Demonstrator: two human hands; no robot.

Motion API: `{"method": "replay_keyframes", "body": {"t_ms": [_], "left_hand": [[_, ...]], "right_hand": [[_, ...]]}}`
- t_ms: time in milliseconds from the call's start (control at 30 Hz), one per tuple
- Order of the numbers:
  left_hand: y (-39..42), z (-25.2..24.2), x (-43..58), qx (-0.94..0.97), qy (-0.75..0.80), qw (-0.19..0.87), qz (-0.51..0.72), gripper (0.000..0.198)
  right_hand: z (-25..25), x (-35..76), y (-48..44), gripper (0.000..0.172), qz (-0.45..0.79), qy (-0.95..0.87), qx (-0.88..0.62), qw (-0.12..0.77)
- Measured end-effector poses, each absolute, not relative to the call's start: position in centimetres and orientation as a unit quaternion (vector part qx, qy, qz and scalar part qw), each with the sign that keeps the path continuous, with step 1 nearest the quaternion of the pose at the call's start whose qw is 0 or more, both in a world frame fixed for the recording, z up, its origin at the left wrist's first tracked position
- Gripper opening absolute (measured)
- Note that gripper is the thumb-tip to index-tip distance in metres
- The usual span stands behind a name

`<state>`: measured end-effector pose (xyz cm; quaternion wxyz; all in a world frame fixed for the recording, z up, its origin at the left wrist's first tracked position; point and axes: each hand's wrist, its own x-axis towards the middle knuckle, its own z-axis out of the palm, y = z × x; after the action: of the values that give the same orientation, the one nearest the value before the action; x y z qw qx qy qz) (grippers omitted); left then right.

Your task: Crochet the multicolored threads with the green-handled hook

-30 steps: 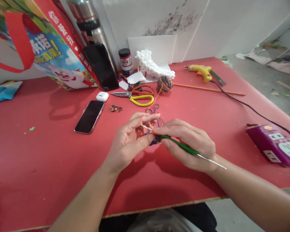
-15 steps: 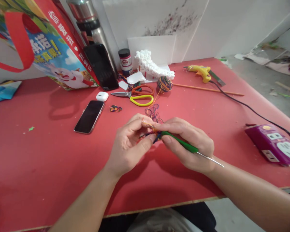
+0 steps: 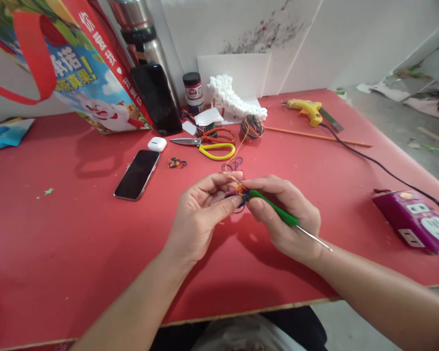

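Left hand point(image 3: 195, 217) of the person is half curled and pinches a small multicoloured crochet piece point(image 3: 243, 195) with the thumb on its near side; its other fingers are bent behind, partly hidden. Right hand point(image 3: 290, 214) pinches the green handle of a crochet hook point(image 3: 276, 209) between thumb and forefinger, and its fingertips are close beside the same piece. I cannot tell exactly how the working end of the hook enters the threads, because it is too small there. The bare metal end points toward 4 o'clock, above the right wrist.

The crochet piece is held up over the red table point(image 3: 95, 273), between the two hands. I count the clock from this piece, with 12 toward the wall. Near 12 o'clock lies a ball of yarn point(image 3: 252, 127), from which an orange strand runs down to loose loops point(image 3: 237, 162) just beyond the fingers. At 11 o'clock there are scissors point(image 3: 202, 142) with one yellow and one red handle, their blades together. At 10 o'clock lies a second small knot of multicoloured yarn point(image 3: 177, 163), and between 9 and 10 a dark-screened phone point(image 3: 138, 174). A yellow glue gun point(image 3: 305, 111) lies at 1 o'clock, an orange stick point(image 3: 318, 136) at 2, and a purple socket box point(image 3: 395, 214) at 3, well apart from the hands.
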<state>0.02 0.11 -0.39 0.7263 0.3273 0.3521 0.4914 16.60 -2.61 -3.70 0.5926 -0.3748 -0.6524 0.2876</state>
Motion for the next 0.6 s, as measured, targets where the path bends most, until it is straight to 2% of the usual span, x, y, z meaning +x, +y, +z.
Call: {"method": "replay_keyframes", "body": {"t_ms": [133,300,367,467,600], "left_hand": [[0.4,-0.3,-0.3,0.33,0.358,0.717,0.499,0.038],[0.7,-0.4,-0.6,0.361,0.348,0.69,0.522,0.036],[0.8,-0.4,-0.7,0.366,0.348,0.687,0.523,0.035],[1.0,-0.3,-0.9,0.362,0.353,0.688,0.52,0.036],[1.2,-0.1,-1.3,0.352,0.361,0.695,0.513,0.038]], "right_hand": [[-3.6,16.8,-2.6,0.027,0.257,-0.678,-0.361,0.587],[-3.6,17.0,-2.5,0.027,0.253,-0.691,-0.35,0.58],[-3.7,16.8,-2.4,0.024,0.304,-0.653,-0.356,0.596],[-3.8,16.5,-2.0,0.016,0.445,-0.539,-0.34,0.629],[-3.5,16.2,-1.1,0.02,0.629,-0.38,-0.282,0.617]]}}
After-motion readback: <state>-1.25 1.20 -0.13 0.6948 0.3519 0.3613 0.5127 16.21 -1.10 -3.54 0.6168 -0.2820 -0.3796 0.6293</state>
